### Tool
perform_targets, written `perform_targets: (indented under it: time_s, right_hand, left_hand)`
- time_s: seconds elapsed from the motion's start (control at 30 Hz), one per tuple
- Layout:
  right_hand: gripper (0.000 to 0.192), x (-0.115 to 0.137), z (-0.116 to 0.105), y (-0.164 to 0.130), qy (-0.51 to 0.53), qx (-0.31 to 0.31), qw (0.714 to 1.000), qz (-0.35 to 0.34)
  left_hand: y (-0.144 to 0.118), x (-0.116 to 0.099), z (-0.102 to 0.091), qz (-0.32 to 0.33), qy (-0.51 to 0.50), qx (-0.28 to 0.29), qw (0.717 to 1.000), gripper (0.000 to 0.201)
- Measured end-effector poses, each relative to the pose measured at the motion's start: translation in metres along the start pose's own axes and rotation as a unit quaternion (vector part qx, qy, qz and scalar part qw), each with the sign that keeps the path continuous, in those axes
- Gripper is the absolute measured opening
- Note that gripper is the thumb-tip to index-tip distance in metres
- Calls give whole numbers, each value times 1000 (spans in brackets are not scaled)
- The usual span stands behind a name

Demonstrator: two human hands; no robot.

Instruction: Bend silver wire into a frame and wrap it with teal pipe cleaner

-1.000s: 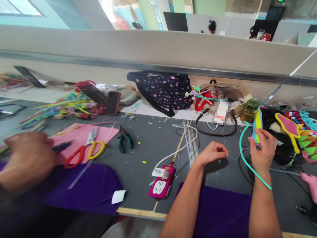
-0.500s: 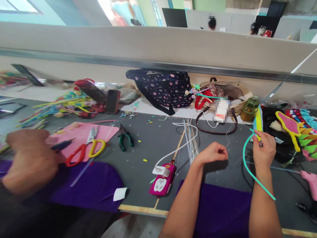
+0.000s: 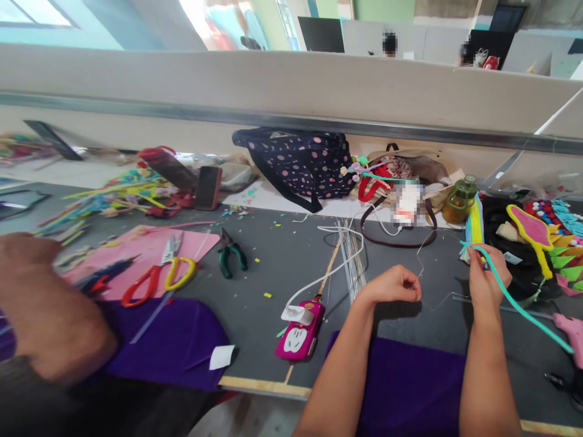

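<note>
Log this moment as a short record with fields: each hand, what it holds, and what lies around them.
left hand: closed, pinching a thin wire above the grey table
right hand: gripping a teal strip against a bundle of coloured strips
near the hands: bundle of thin rods, pink phone with white cable, purple cloth
left side: a co-worker's arm, blurred; scissors on pink sheet; pliers
back: dotted bag
right edge: pink glue gun
</note>
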State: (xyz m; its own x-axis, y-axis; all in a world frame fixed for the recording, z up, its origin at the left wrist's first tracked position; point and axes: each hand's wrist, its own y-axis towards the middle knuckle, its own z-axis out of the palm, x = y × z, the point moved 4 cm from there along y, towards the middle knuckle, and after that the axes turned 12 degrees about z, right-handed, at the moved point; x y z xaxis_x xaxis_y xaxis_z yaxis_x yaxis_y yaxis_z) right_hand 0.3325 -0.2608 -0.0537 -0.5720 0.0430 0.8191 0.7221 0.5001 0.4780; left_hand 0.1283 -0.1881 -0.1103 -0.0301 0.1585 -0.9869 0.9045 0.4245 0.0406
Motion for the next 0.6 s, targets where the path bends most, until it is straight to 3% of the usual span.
perform_targets:
  time_s: [0.17, 0.23, 0.3, 0.37, 0.43, 0.5, 0.6]
  right_hand:
    - [25, -15, 4, 4, 118, 56, 987, 91]
    - [23, -18, 5, 6, 160, 90, 978, 104]
    - [21, -20, 4, 6, 191, 112, 968, 120]
    - [20, -22, 4, 6, 215, 137, 957, 139]
    - [19, -21, 4, 5, 243, 165, 943, 158]
    - [18, -16, 5, 3, 288, 198, 920, 178]
    - [20, -4, 12, -3, 368, 266, 864, 218]
  left_hand:
    - [-6, -14, 5, 23, -64, 84, 994, 27]
    - [-11, -22, 4, 49, -101, 130, 985, 46]
    - [-17, -30, -2, 95, -145, 142, 975, 72]
    - [-21, -34, -12, 151, -208, 92, 962, 96]
    - [-22, -31, -23, 198, -265, 2, 944, 110]
    - [-19, -24, -28, 203, -297, -79, 930, 109]
    - [-8, -12, -26, 142, -305, -171, 926, 87]
